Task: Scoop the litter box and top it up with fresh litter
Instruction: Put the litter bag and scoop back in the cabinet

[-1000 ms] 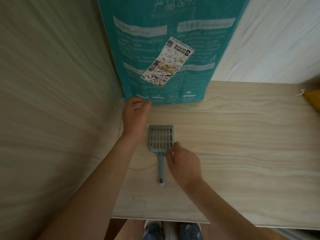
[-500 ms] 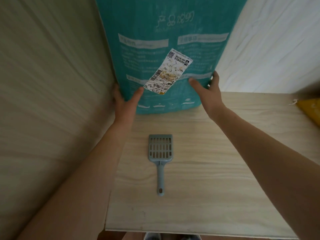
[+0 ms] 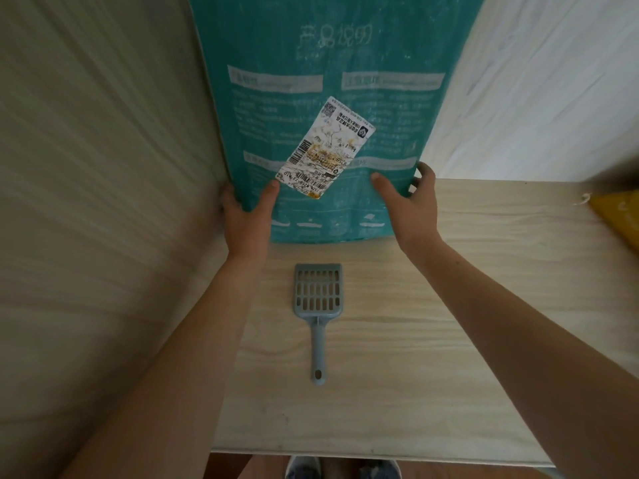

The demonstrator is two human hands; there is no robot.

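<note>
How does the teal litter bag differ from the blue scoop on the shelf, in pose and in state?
The teal litter bag stands upright at the back; the blue scoop lies flat in front of it. The left hand and right hand grip the bag's lower sides; nothing touches the scoop. The bag looks far larger than the scoop. Both rest on the wooden shelf.

We count one teal litter bag (image 3: 332, 81) at twelve o'clock, one scoop (image 3: 317, 299) at centre, one yellow bag (image 3: 619, 216) at three o'clock.

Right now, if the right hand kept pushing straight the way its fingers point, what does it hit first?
The teal litter bag: the right hand already grips its lower right edge. Past the bag stands the pale wall, though how close behind is unclear.
</note>
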